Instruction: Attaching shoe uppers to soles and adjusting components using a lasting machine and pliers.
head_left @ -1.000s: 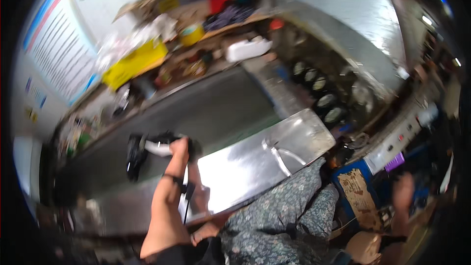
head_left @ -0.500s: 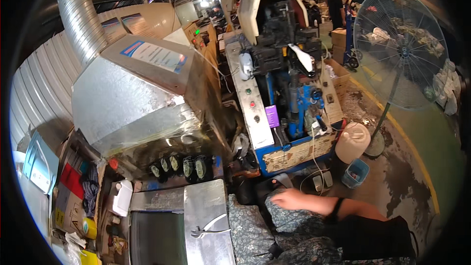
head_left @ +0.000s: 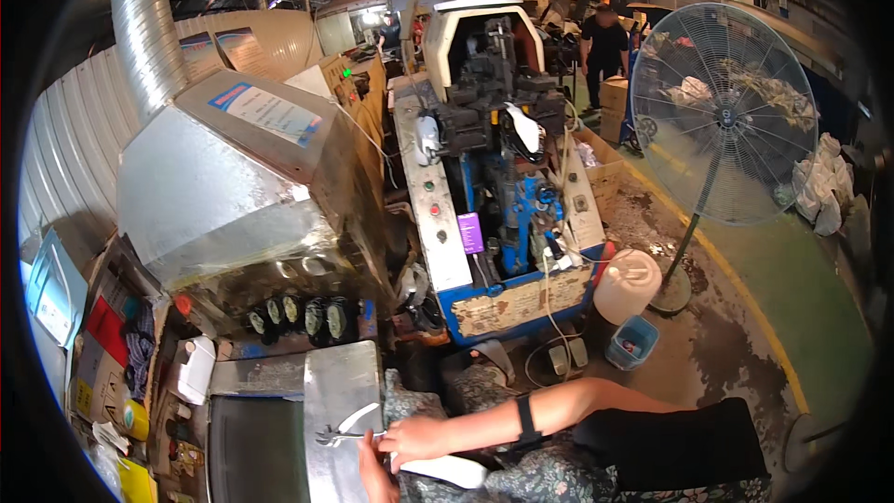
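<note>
A: See the white piece (head_left: 449, 470)? It lies at the lower middle of the frame, long and smooth, just below the right hand (head_left: 416, 439), over the flowered cloth (head_left: 466, 393)

B: I see it now; half a second ago it was out of sight. And the pliers (head_left: 328, 437)?

A: Left of it, lying on the metal worktop (head_left: 340, 380) just as they were. What's new is the right hand: it was over the cloth, away from the tool, and now its fingertips are right at a handle

B: Gripping it?

A: Can't tell from here; the fingers hide the grip

B: And the left hand (head_left: 375, 475)?

A: Come into view at the bottom edge, fingers up beside the right ones, perhaps touching. I can't tell whether its grip is open or closed, or whether it bears the white piece. I'd say the work has become two-handed, with tool and piece both within reach

B: And further out?

A: A dark belt (head_left: 258, 447) left of the worktop, a row of dark shoes (head_left: 303, 319) above it, the blue-based machine (head_left: 526, 214) at upper centre, and the big fan (head_left: 726, 112) at upper right
</note>
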Demonstrator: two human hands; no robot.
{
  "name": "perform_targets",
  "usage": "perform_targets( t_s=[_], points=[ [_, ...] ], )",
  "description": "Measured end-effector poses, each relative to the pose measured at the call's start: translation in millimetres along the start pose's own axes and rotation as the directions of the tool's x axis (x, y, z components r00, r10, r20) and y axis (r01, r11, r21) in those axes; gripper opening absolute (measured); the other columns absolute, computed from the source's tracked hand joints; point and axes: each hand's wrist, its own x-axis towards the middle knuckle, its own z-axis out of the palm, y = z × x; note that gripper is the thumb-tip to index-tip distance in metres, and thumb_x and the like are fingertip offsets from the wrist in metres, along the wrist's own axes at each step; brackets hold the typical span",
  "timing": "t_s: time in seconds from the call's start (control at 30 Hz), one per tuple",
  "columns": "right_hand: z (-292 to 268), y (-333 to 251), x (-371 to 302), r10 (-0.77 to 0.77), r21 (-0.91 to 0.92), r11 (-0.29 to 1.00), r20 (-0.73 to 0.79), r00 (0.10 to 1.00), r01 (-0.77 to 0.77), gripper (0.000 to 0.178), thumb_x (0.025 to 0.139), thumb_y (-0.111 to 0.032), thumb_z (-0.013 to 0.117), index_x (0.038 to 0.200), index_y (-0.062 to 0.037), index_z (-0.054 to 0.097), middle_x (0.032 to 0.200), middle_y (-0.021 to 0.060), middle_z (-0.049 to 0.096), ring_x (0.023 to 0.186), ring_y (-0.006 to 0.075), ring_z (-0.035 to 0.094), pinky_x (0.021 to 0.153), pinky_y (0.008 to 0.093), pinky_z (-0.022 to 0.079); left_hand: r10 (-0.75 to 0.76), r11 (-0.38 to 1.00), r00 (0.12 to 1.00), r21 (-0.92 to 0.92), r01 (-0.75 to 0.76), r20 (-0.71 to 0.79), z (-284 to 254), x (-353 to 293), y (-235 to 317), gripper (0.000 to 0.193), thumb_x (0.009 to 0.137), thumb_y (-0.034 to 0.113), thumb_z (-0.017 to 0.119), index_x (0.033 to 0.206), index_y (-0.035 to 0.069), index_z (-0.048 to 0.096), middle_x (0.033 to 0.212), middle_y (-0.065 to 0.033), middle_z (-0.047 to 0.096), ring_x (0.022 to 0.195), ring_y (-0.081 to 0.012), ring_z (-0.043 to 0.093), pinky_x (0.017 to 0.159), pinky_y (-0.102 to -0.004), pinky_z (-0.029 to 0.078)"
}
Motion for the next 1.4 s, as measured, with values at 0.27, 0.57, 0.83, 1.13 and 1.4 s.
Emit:
perform_targets(
  t_s=[0.27,0.57,0.83,1.13,1.4],
  points=[
    [-8.8,-2.7,-34.1,0.133,0.111,0.987,-0.165,0.977,-0.116,0.020,0.083,-0.028,0.065,0.082,-0.0085,0.065,0.080,0.0107,0.068,0.080,0.0312,0.065,0.070,0.0425,0.051,-0.169,0.984,0.976,-0.031,0.175,0.137,25.8,17.1,-16.9,0.041,0.097,0.043,0.051,0.102,0.004,0.064,0.088,-0.0105,0.068,0.081,-0.0206,0.067,0.065,-0.0326,0.055],
    [-9.9,3.5,-32.8,0.143,0.346,0.934,-0.143,0.979,-0.086,0.026,0.080,-0.035,0.069,0.093,-0.0127,0.073,0.079,0.0133,0.068,0.075,0.0334,0.066,0.065,0.0428,0.050,-0.151,0.946,0.982,-0.269,0.178,0.117,20.6,-3.2,-27.6,0.041,0.099,0.041,0.047,0.105,0.003,0.061,0.092,-0.0109,0.066,0.078,-0.0206,0.065,0.064,-0.0306,0.055],
    [46.2,13.5,-107.2,0.705,0.478,0.552,0.171,0.689,-0.683,0.028,0.095,-0.032,0.059,0.086,-0.0059,0.062,0.076,0.0141,0.066,0.069,0.0213,0.065,0.061,0.0374,0.049,0.410,0.686,0.882,0.559,-0.466,0.232,16.8,-12.5,-29.7,0.047,0.076,0.004,0.073,0.119,-0.001,0.055,0.116,-0.0137,0.058,0.111,-0.0258,0.055,0.099,-0.0362,0.042],
    [45.8,22.1,-78.4,0.634,0.654,-0.290,0.678,0.372,-0.698,0.055,0.098,-0.049,0.049,0.119,0.0001,0.064,0.103,0.0092,0.068,0.087,0.0160,0.063,0.076,0.0293,0.051,0.064,0.954,0.968,0.268,-0.130,0.242,-7.3,-1.2,-35.1,0.039,0.089,0.015,0.068,0.123,0.004,0.055,0.115,-0.0034,0.058,0.104,-0.0110,0.052,0.090,-0.0256,0.043],
    [35.4,21.1,-50.5,0.581,-0.102,0.803,0.355,0.732,-0.588,0.047,0.103,-0.036,0.032,0.103,0.0012,0.061,0.099,0.0271,0.065,0.094,0.0434,0.062,0.078,0.0475,0.050,0.036,0.982,0.974,0.170,-0.076,0.223,-4.2,19.3,-31.7,0.038,0.091,0.011,0.068,0.124,0.004,0.052,0.106,-0.0029,0.059,0.097,-0.0118,0.055,0.085,-0.0249,0.046]
  ],
)
